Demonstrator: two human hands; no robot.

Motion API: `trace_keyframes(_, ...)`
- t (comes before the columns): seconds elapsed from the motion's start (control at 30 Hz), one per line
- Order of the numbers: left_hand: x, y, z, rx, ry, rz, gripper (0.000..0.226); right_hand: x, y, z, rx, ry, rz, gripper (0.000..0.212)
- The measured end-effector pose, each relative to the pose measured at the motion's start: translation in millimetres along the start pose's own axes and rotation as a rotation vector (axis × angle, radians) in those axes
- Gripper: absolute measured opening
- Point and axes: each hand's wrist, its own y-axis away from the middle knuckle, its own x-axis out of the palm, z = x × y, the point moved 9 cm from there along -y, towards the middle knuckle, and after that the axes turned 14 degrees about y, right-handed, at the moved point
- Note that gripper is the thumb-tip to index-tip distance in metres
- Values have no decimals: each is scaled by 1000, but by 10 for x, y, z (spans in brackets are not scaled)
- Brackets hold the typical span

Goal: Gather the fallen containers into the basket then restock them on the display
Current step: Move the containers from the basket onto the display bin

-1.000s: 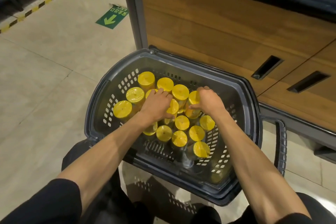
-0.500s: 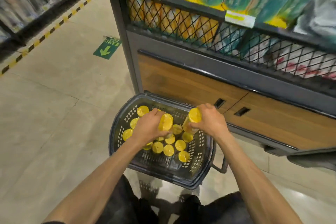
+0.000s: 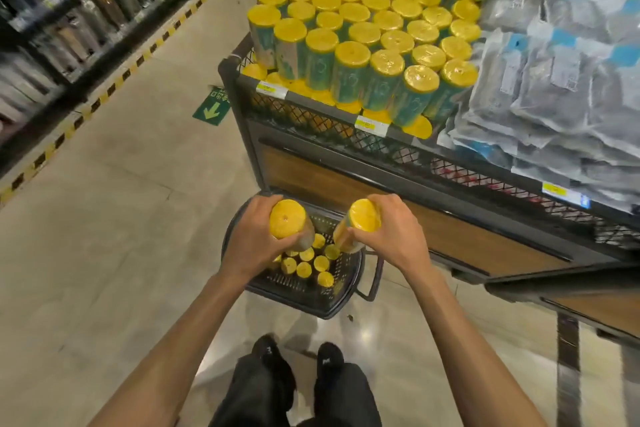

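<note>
Trouble is most likely to be met at the stacking: one yellow-lidded container [image 3: 287, 218] is gripped in the left hand [image 3: 249, 250], a second container [image 3: 362, 217] in the right hand [image 3: 394, 239], both held above the basket [image 3: 322, 312] on the floor below the display [image 3: 346, 180]. If either is set down off-centre on that tightly packed top tier, neighbouring stacked containers [image 3: 363, 33] could be knocked off the edge.

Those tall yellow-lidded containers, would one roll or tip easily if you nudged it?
Probably: each is a tall narrow cylinder, so one lying down would likely roll. Likely stiff, since the containers on the display stand stacked in layers. Seemingly light: the left hand and right hand each lift one in a single grip.
</note>
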Motion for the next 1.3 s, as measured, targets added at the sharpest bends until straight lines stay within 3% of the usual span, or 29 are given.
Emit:
trace_keyframes(0.27,-493,269,-459,-35,24,-158,76,-592,205,258,-145,-25,-67,74)
trace_keyframes(0.6,-1395,336,-300,-55,60,-288,71,-686,150,1192,-263,-17,-91,76)
trace_keyframes(1.1,-3394,117,656,-15,110,-220,74,-415,-87,3207,-66,-219,-190,74)
trace_keyframes(1.3,-3784,-184,900,-18,109,-187,75,-264,-259,3647,-33,-215,-170,75)
